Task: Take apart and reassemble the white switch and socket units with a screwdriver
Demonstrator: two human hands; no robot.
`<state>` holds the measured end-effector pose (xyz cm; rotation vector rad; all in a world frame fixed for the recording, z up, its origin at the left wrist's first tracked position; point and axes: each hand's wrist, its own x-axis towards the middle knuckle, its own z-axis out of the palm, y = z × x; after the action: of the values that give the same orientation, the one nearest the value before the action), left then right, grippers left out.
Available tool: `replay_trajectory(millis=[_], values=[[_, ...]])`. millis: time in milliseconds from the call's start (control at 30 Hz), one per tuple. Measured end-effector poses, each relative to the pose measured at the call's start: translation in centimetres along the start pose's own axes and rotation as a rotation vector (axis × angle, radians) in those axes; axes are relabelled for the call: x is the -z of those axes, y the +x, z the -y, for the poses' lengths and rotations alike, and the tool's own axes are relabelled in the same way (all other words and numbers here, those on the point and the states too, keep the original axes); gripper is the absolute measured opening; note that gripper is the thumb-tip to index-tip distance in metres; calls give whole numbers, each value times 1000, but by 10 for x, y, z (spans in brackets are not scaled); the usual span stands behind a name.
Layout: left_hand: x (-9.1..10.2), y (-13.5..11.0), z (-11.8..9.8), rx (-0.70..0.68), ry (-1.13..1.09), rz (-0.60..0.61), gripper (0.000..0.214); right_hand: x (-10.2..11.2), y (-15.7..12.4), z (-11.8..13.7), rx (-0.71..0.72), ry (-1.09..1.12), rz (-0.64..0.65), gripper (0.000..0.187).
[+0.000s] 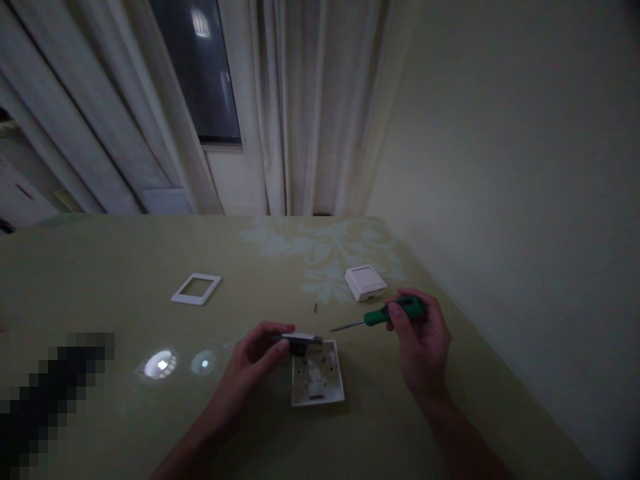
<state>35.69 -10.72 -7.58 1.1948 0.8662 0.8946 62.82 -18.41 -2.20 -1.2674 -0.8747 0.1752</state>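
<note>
My left hand (263,353) grips a wall switch module (303,341) with a pale plate and a dark underside, tilted over the far edge of an open white back box (318,383). The box lies on the table with its hollow inside facing up. In my right hand (423,333) is a screwdriver (395,311) with a green and black handle. Its thin metal shaft points left, and the tip is in the air just right of the module, apart from it. A small screw (315,307) lies on the table beyond the box.
A white square frame (196,289) lies flat at the left. Toward the back right sits a closed white switch box (366,283). The glossy table (125,267) meets a wall (525,200) on the right, with curtains (320,107) behind. Pixelated blocks cover the lower left.
</note>
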Motion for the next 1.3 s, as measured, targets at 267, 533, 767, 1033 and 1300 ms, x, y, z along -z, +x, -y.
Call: replay_trajectory(millis=[267,533,767,1033,1300], values=[[-1,0,-5,98,-248,-96,44,1,-1,-2,3,-27,15,30],[-4,-8,2,8,-106,-39,41,3,-1,-3,63,-91,89,28],[-17,-19,10,-245,53,77,24,6,-1,-10,202,-220,161,23],[-15,-21,12,-538,468,174,30,8,-2,-20,704,-724,661,15],[-16,-21,12,-523,588,201,42,2,-19,-21,315,-1037,968,33]])
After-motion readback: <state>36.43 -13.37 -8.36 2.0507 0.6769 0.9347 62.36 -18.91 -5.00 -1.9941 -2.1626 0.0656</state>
